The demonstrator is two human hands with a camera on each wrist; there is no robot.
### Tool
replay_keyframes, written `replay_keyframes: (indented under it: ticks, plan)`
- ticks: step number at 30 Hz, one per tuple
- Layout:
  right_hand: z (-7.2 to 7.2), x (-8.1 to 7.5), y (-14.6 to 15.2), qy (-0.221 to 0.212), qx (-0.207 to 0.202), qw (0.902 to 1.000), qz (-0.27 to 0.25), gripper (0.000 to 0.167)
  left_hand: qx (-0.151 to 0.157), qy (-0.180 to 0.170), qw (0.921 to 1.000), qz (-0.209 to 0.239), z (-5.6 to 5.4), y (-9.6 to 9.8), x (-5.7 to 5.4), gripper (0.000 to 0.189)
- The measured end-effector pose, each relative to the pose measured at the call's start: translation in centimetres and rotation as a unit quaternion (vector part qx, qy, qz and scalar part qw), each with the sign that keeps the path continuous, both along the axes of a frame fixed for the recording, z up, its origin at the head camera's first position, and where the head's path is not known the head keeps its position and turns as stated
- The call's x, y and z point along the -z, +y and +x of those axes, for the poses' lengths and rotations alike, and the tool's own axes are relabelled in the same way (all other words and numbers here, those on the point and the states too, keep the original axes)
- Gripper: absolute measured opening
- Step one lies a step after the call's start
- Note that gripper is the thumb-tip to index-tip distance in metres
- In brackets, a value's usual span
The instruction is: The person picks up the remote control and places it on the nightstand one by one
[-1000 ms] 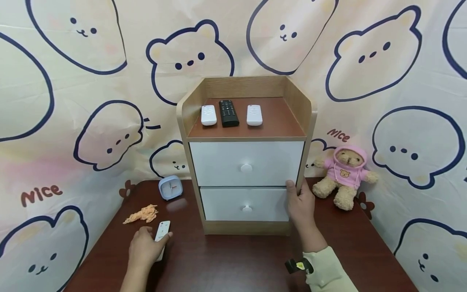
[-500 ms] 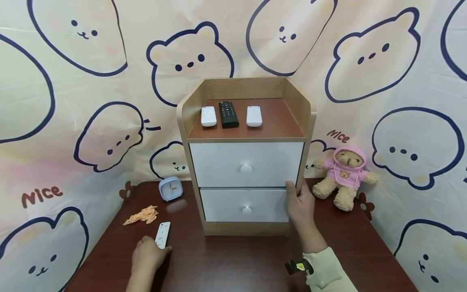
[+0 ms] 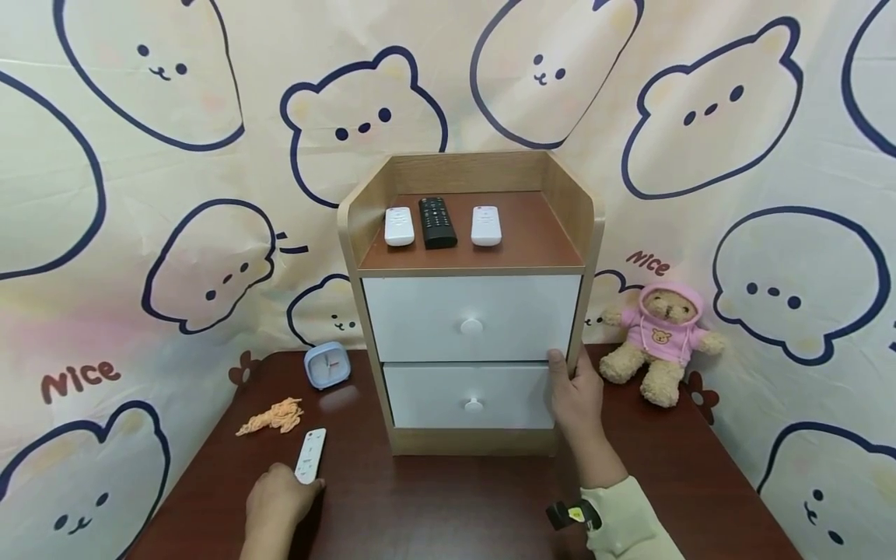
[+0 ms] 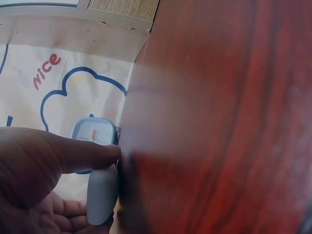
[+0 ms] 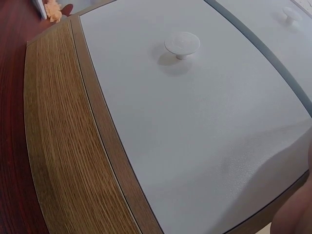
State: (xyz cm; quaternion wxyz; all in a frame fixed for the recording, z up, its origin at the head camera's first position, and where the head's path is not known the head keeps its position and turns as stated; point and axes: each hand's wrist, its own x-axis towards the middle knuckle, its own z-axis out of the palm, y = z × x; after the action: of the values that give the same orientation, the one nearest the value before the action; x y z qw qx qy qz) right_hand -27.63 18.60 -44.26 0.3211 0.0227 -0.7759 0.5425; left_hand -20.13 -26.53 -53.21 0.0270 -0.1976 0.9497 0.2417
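At the left of the table, my left hand (image 3: 280,502) grips the near end of a white remote control (image 3: 310,455), whose far end points away from me. The left wrist view shows my thumb over the remote (image 4: 102,195) and curled fingers beneath it. My right hand (image 3: 579,397) holds the right edge of a small wooden cabinet (image 3: 472,442) with two white drawers, both closed. Its thumb lies on the front and its fingers go around the side, partly hidden. Only a bit of that hand (image 5: 292,209) shows in the right wrist view.
On the cabinet's top shelf lie a black remote (image 3: 437,223) and two white remotes, one left (image 3: 399,226) and one right (image 3: 486,225). A blue clock (image 3: 327,365) and an orange stringy bundle (image 3: 274,417) are at left. A teddy bear (image 3: 661,334) sits at right.
My left hand has drawn back along the white remote to its near end, uncovering more of it. The remote stays about where it was. My right hand keeps its hold on the cabinet.
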Motion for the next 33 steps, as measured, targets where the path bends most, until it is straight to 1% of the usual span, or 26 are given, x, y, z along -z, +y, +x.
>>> replay_keyframes:
  ticks: [2,4,8,11,14,16,19,21,23,27,30,33]
  plan:
    - [0.0,-0.1,0.0,0.000,0.000,1.0000,0.000,0.029,0.002,0.016,0.9998,-0.005,0.0,-0.1,-0.1,0.071]
    - [0.0,-0.1,-0.1,0.000,0.000,1.0000,0.002,0.031,-0.002,0.042,0.9991,-0.006,0.0,-0.2,-0.1,0.064]
    - [0.0,0.0,-0.1,-0.002,-0.004,1.0000,-0.003,0.030,-0.021,0.096,0.9952,0.004,0.0,-0.5,0.0,0.053]
    - [-0.1,0.0,-0.1,0.000,-0.006,1.0000,-0.006,0.028,-0.042,0.124,0.9913,0.012,-0.1,-0.6,0.1,0.051]
    - [-0.2,0.0,-0.1,0.005,-0.007,0.9999,-0.006,0.026,-0.063,0.159,0.9852,0.011,-0.2,-0.6,0.3,0.051]
    - [-0.2,0.0,0.0,0.007,-0.006,0.9999,-0.005,0.025,-0.081,0.184,0.9795,0.014,-0.3,-0.6,0.2,0.051]
    - [-0.2,0.1,0.0,0.006,-0.004,1.0000,-0.004,0.023,-0.106,0.221,0.9693,0.024,-0.3,-0.4,-0.4,0.052]
    - [-0.2,0.2,0.0,0.005,-0.001,1.0000,-0.004,0.024,-0.123,0.239,0.9624,0.039,-0.1,-0.1,-1.2,0.052]
    - [-0.2,0.3,0.1,0.004,-0.001,1.0000,-0.005,0.025,-0.131,0.254,0.9570,0.049,0.0,0.1,-2.2,0.053]
    - [-0.2,0.3,0.1,0.002,-0.003,1.0000,-0.008,0.025,-0.130,0.291,0.9460,0.058,0.0,0.6,-4.5,0.052]
    - [-0.3,0.3,0.2,-0.001,-0.003,1.0000,-0.008,0.024,-0.133,0.314,0.9376,0.069,0.2,1.1,-6.8,0.054]
    - [-0.3,0.3,0.2,-0.002,-0.004,1.0000,-0.007,0.024,-0.144,0.333,0.9275,0.091,0.7,1.9,-9.8,0.059]
